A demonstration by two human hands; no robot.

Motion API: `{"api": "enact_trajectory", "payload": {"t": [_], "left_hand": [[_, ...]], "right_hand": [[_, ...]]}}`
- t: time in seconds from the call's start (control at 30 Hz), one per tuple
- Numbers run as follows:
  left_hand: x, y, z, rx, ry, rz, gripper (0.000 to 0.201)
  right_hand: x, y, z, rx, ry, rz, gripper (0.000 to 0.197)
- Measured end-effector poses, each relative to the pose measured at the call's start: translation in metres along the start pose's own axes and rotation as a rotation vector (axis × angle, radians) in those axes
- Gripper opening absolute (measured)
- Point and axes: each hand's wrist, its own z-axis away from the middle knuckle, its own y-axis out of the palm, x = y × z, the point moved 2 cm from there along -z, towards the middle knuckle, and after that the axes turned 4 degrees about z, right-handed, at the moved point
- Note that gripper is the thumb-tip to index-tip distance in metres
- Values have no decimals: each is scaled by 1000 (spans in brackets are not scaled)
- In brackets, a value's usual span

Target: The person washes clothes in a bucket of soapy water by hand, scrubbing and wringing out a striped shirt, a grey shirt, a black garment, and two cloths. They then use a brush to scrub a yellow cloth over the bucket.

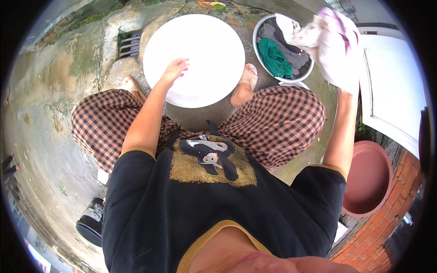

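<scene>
Over a large round white basin (pixel 214 84) between my feet, my left hand (pixel 176 70) hovers with nothing in it, fingers loosely bent and apart. The basin's inside is washed out by glare, so its contents cannot be made out. Raised on the right, my right hand (pixel 349 87) grips a bunched white and purple cloth (pixel 336 43); the cloth and glare hide most of its fingers. One end of this cloth hangs over a metal basin (pixel 256 45). Inside that basin lie dark grey clothes (pixel 284 43) and a green garment (pixel 274 58).
A drain grate (pixel 130 44) is set in the wet concrete at the far left. Right of me are a white panel (pixel 393 86), an empty reddish-brown tub (pixel 368 177) and a brick edge (pixel 387 214). Behind me on the left stands a black container (pixel 91 223).
</scene>
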Motion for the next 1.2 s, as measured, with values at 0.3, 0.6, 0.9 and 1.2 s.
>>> {"api": "enact_trajectory", "payload": {"t": [0.3,0.6,0.9,1.2], "left_hand": [[-29,0,9,-19,-138,978,55],[77,14,-31,-283,179,-425,77],[79,52,-16,-218,-180,-596,79],[173,48,-50,-89,-427,-487,31]], "right_hand": [[-168,243,-41,724,297,288,69],[-305,314,12,560,67,627,70],[-317,379,62,454,192,888,48],[-425,399,54,859,681,786,34]]}}
